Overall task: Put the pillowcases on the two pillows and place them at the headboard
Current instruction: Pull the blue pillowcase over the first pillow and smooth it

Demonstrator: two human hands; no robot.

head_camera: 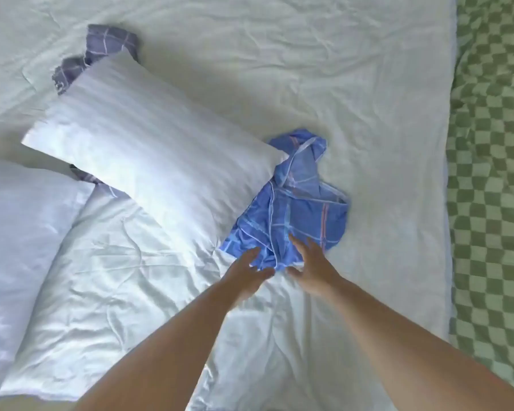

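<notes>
Under both hands' fingers (298, 243), blue pillowcase (297, 203)

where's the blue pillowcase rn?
Head view, centre: the blue pillowcase lies crumpled on the white duvet, against the striped pillow, both hands reaching its near edge.

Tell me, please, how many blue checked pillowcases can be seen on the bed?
2. One crumpled pillowcase lies before both hands, at the striped pillow's near end. A darker pillowcase shows from under that pillow's far end, mostly hidden.
</notes>
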